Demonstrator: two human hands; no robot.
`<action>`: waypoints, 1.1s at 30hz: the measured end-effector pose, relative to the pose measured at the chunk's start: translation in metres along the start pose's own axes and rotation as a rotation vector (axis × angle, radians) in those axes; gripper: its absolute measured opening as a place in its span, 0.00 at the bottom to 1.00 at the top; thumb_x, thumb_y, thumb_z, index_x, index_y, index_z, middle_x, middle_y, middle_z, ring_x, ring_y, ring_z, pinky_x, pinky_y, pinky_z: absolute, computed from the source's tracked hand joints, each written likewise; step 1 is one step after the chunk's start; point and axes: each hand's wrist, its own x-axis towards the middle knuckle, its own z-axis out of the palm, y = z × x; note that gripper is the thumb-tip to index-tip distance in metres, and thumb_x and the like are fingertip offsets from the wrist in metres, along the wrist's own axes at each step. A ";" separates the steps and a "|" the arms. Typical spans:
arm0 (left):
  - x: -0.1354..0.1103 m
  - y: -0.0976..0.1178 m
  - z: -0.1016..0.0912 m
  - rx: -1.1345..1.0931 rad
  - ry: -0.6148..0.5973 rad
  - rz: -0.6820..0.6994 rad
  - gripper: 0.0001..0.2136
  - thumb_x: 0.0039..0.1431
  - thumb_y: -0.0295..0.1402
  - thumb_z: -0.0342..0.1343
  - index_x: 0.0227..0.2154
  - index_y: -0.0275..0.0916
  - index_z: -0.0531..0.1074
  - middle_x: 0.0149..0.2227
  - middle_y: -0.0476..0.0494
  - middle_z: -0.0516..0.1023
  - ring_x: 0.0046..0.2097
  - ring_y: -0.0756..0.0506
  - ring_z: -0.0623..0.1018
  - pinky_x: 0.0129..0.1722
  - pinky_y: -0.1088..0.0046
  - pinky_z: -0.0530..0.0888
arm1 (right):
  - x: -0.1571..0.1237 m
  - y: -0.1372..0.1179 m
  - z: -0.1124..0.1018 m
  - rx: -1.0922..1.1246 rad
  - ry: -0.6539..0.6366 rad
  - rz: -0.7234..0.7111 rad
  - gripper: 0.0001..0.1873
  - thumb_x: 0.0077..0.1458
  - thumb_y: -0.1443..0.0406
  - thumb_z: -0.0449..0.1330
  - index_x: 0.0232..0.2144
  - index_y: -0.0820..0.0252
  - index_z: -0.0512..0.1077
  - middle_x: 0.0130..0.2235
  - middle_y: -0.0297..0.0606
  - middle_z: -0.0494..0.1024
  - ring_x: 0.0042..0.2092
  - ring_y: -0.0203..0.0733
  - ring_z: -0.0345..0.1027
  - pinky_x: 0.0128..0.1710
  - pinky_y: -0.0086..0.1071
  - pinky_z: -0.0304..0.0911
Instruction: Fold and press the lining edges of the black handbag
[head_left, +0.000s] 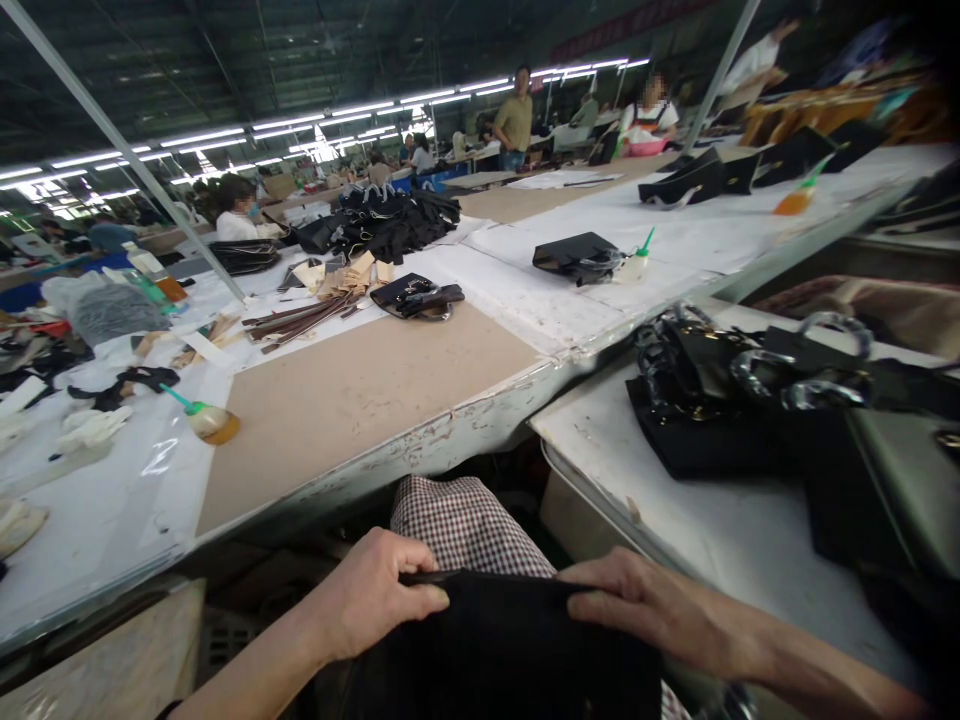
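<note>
A black bag (517, 640) rests over my lap at the bottom of the head view, its top edge running level between my hands. My left hand (379, 590) pinches that edge at its left corner, thumb in front and fingers behind. At the other end my right hand (637, 600) grips the same edge between thumb and fingers. The lower part of the bag runs out of view, and its inside is hidden. Beneath and behind it shows a checkered cloth (469, 515) over my legs.
A brown board (360, 400) covers part of the long white table ahead. On it lies a small black bag (416, 297); a glue bottle (214, 422) lies left. Several black bags with wrapped handles (712, 400) fill the right side table (600, 450). Co-workers (516, 120) are farther back.
</note>
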 end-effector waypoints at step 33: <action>0.005 0.000 -0.001 0.026 0.008 0.090 0.13 0.63 0.42 0.57 0.39 0.42 0.83 0.29 0.54 0.77 0.32 0.49 0.72 0.34 0.77 0.64 | 0.093 -0.026 0.032 -0.827 0.155 -0.380 0.05 0.54 0.71 0.62 0.27 0.64 0.76 0.26 0.34 0.75 0.29 0.35 0.65 0.31 0.29 0.56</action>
